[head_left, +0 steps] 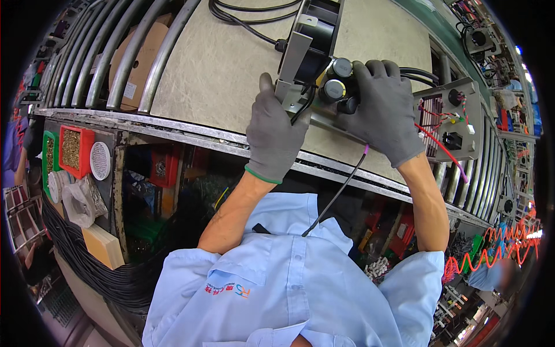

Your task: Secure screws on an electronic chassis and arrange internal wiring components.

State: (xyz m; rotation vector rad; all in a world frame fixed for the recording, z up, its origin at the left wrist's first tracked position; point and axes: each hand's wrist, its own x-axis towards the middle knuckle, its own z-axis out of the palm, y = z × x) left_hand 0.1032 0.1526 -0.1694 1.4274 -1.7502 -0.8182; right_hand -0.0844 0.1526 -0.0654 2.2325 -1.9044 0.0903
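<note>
Both my hands wear grey gloves. At the bench's near edge, my left hand (273, 133) grips the lower end of a metal frame (293, 61), its thumb along the left side. A black housing fills the frame, which stands tilted on the bench. Just right of it, my right hand (384, 107) curls round a cluster of black cylinders with grey tops (333, 90) that look like capacitors; its fingertips are partly hidden. A thin black cable with a purple end (341, 191) hangs from the bench edge below my right hand.
A second metal housing (448, 118) with red wires lies at the right. Black cable (248, 24) loops behind the frame. Roller conveyor (130, 55) flanks the bench top (196, 75). Lower left are a red bin of small hardware (76, 151) and a thick black cable bundle (87, 260).
</note>
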